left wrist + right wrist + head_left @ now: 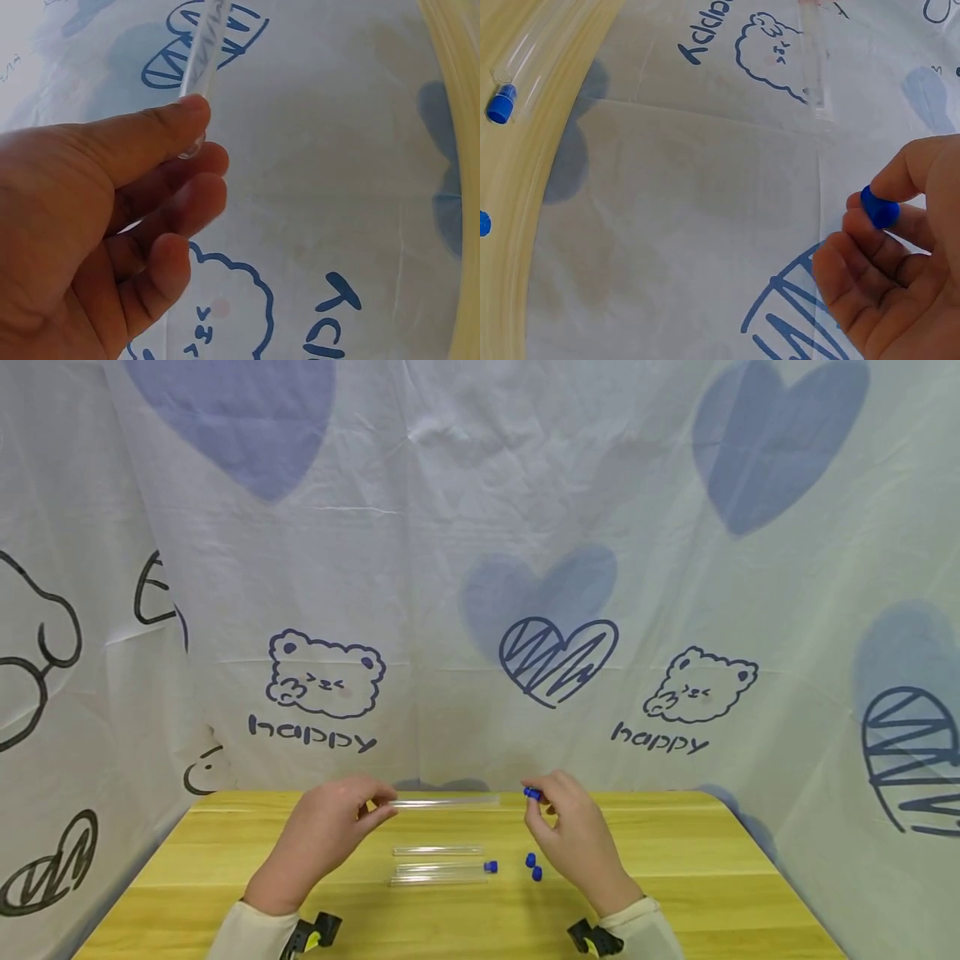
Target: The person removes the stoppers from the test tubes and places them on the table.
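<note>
My left hand (333, 831) pinches the rounded end of a clear test tube (450, 802) between thumb and fingertips, holding it level above the table. In the left wrist view the same test tube (202, 64) runs up and away from the thumb. A blue cap (880, 208) sits between the thumb and fingers of my right hand (573, 827). A gap separates this cap from the tube's open end. Below the hands lie several clear tubes (438, 851), side by side; one blue cap (491, 867) is at the right end of one.
Two loose blue caps (534, 867) lie on the table under the right hand. The yellow wood-patterned table (337, 927) reaches back to a white curtain (442, 718) printed with hearts and bears. Black wrist mounts (318, 931) are strapped at both cuffs.
</note>
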Demonstrator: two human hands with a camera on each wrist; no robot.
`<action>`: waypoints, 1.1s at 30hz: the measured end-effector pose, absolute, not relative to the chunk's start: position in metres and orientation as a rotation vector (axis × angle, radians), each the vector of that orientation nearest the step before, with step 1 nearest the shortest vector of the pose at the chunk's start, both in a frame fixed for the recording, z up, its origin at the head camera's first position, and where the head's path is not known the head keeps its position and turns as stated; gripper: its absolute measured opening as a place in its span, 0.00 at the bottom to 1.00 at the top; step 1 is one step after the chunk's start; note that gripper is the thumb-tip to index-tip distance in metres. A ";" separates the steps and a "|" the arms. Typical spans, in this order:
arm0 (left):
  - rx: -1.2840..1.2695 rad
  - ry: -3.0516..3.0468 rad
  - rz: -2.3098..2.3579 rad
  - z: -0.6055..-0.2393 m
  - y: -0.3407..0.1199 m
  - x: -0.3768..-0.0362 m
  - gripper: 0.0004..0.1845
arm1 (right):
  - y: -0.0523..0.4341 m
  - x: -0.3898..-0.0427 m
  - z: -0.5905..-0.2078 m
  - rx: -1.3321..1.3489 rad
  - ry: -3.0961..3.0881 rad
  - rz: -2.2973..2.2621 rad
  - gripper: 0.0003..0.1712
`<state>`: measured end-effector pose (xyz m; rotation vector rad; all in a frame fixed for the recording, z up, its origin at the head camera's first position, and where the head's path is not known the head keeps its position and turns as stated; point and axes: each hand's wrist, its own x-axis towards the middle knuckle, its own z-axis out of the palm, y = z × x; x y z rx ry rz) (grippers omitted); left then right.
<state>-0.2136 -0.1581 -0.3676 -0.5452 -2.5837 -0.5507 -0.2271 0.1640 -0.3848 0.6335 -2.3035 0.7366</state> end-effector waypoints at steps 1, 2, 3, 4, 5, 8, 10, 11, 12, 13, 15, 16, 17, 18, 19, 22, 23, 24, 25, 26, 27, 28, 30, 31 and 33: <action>-0.543 -2.591 -0.545 -0.369 -0.158 -0.215 0.04 | 0.164 -0.227 -0.385 0.632 -2.307 0.730 0.12; -0.543 -2.598 -0.538 -0.370 -0.158 -0.215 0.03 | 0.164 -0.227 -0.385 0.629 -2.312 0.727 0.12; -0.541 -2.606 -0.532 -0.371 -0.158 -0.216 0.03 | 0.164 -0.227 -0.385 0.626 -2.320 0.727 0.11; -0.546 -2.614 -0.528 -0.372 -0.157 -0.217 0.03 | 0.164 -0.228 -0.385 0.615 -2.333 0.727 0.11; -0.553 -2.624 -0.526 -0.374 -0.156 -0.219 0.03 | 0.164 -0.228 -0.385 0.601 -2.349 0.727 0.10; -0.551 -2.657 -0.520 -0.380 -0.151 -0.223 0.03 | 0.164 -0.229 -0.386 0.549 -2.410 0.744 0.09; -0.542 -2.674 -0.509 -0.388 -0.146 -0.227 0.03 | 0.164 -0.231 -0.386 0.514 -2.453 0.756 0.08; -0.537 -2.680 -0.500 -0.393 -0.144 -0.229 0.03 | 0.164 -0.231 -0.387 0.500 -2.471 0.755 0.08; -0.536 -2.683 -0.479 -0.398 -0.142 -0.231 0.04 | 0.164 -0.231 -0.387 0.491 -2.487 0.745 0.07; -0.545 -2.684 -0.464 -0.405 -0.140 -0.233 0.04 | 0.164 -0.232 -0.388 0.492 -2.498 0.737 0.07; -0.574 -2.686 -0.432 -0.417 -0.137 -0.238 0.05 | 0.164 -0.233 -0.389 0.510 -2.504 0.712 0.07; -0.587 -2.690 -0.423 -0.423 -0.135 -0.240 0.05 | 0.164 -0.233 -0.389 0.523 -2.501 0.698 0.07; -0.601 -2.693 -0.425 -0.427 -0.134 -0.242 0.05 | 0.164 -0.233 -0.389 0.537 -2.497 0.680 0.07; -0.611 -2.699 -0.424 -0.432 -0.133 -0.245 0.06 | 0.163 -0.233 -0.389 0.553 -2.490 0.672 0.08; -0.612 -2.706 -0.439 -0.435 -0.133 -0.246 0.06 | 0.163 -0.233 -0.389 0.564 -2.486 0.672 0.08; -0.598 -2.719 -0.478 -0.443 -0.133 -0.250 0.07 | 0.163 -0.232 -0.390 0.568 -2.488 0.673 0.08; -0.591 -2.720 -0.487 -0.445 -0.134 -0.251 0.08 | 0.163 -0.232 -0.390 0.566 -2.492 0.676 0.08; -0.583 -2.722 -0.491 -0.446 -0.135 -0.252 0.08 | 0.163 -0.233 -0.390 0.561 -2.495 0.677 0.08; -0.577 -2.723 -0.498 -0.448 -0.135 -0.253 0.09 | 0.163 -0.233 -0.390 0.557 -2.501 0.674 0.08; -0.573 -2.727 -0.500 -0.449 -0.136 -0.254 0.09 | 0.163 -0.233 -0.390 0.556 -2.505 0.670 0.08; -0.566 -2.730 -0.505 -0.451 -0.136 -0.254 0.10 | 0.164 -0.234 -0.390 0.555 -2.509 0.665 0.07; -0.561 -2.734 -0.504 -0.452 -0.136 -0.255 0.10 | 0.164 -0.235 -0.391 0.551 -2.517 0.657 0.07; -0.556 -2.744 -0.509 -0.455 -0.137 -0.256 0.11 | 0.165 -0.237 -0.392 0.543 -2.536 0.632 0.06; -0.557 -2.749 -0.514 -0.456 -0.137 -0.257 0.10 | 0.166 -0.238 -0.394 0.535 -2.550 0.620 0.06; -0.559 -2.763 -0.522 -0.458 -0.137 -0.258 0.10 | 0.168 -0.243 -0.397 0.519 -2.577 0.593 0.06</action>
